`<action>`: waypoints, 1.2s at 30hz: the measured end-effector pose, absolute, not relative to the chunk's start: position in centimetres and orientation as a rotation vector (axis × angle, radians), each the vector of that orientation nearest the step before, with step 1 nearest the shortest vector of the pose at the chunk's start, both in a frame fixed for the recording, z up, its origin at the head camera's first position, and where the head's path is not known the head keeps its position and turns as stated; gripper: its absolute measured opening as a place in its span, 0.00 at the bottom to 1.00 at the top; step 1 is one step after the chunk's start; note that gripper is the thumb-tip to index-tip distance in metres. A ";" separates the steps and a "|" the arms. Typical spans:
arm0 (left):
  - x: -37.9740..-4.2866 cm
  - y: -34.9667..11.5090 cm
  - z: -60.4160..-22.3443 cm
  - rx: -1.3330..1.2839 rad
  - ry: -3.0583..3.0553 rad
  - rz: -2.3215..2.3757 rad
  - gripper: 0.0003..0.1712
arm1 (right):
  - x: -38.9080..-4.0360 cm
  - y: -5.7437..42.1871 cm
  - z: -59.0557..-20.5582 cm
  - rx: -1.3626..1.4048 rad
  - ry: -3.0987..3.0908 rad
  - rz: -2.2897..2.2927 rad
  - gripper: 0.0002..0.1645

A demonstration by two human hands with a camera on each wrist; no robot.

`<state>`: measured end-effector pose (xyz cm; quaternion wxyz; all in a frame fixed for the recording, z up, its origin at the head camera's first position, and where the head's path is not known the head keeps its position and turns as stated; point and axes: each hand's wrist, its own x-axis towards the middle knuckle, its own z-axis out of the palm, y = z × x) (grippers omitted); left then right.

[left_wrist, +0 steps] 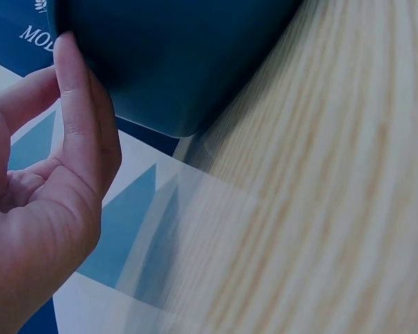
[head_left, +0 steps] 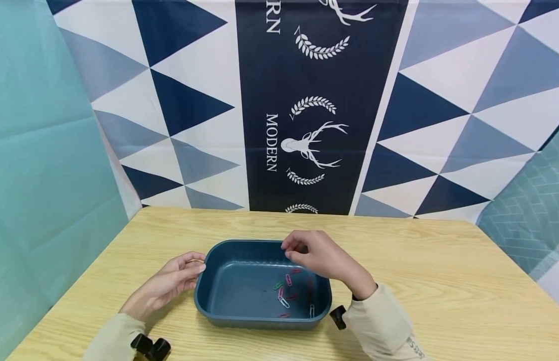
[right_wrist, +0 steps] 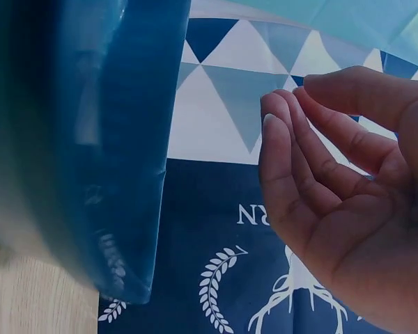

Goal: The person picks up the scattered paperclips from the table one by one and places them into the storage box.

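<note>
A dark blue plastic basin (head_left: 243, 291) stands on the table in the head view. Several paper clips lie inside toward its right, among them a green paper clip (head_left: 278, 286), a white paper clip (head_left: 284, 302) and a pink paper clip (head_left: 289, 280). My left hand (head_left: 175, 278) touches the basin's outer left wall with its fingertips, fingers nearly straight in the left wrist view. Above the basin's far right part hovers my right hand (head_left: 322, 255), its fingers loosely bent and the thumb near the fingertips. Nothing shows between them in the right wrist view.
The wooden table (head_left: 441, 286) runs out on both sides of the basin. Behind it hangs a triangle-patterned cloth (head_left: 198, 90), with a teal cloth (head_left: 44, 165) at the left. Black wrist cameras (head_left: 150, 347) sit at both cuffs.
</note>
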<state>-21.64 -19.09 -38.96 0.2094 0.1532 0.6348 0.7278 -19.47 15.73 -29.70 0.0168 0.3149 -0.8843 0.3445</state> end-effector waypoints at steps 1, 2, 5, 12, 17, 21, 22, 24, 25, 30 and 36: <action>-21.7 -19.1 -39.0 0.423 1.771 2.025 0.09 | -19.5 15.7 -29.7 0.975 -2.749 1.071 0.05; -21.6 -19.2 -39.0 0.419 1.777 2.027 0.09 | -19.5 15.7 -29.7 0.979 -2.746 1.070 0.05; -21.5 -19.3 -39.0 0.409 1.786 2.032 0.10 | -19.6 15.6 -29.7 0.970 -2.747 1.064 0.05; -21.2 -19.8 -39.2 0.397 1.793 2.026 0.09 | -19.6 15.1 -30.4 0.982 -2.796 1.118 0.06; -21.2 -19.9 -39.2 0.421 1.790 2.037 0.09 | -19.3 15.5 -30.5 0.993 -2.768 1.127 0.07; -21.1 -20.0 -39.2 0.413 1.790 2.046 0.09 | -19.1 16.1 -30.4 1.000 -2.700 1.071 0.07; -21.1 -19.9 -39.3 0.411 1.796 2.047 0.09 | -19.0 16.3 -30.4 0.999 -2.684 1.060 0.07; -21.3 -19.7 -39.3 0.414 1.801 2.048 0.08 | -18.7 16.7 -30.5 0.968 -2.669 1.042 0.07; -21.3 -19.5 -39.4 0.417 1.800 2.046 0.08 | -18.5 17.0 -30.7 0.947 -2.664 1.030 0.07; -21.3 -18.8 -39.6 0.414 1.798 2.029 0.07 | -17.2 18.5 -31.5 0.874 -2.636 0.961 0.06; -21.1 -19.3 -38.7 0.327 1.954 1.972 0.11 | -16.8 20.4 -31.6 0.908 -2.553 0.852 0.07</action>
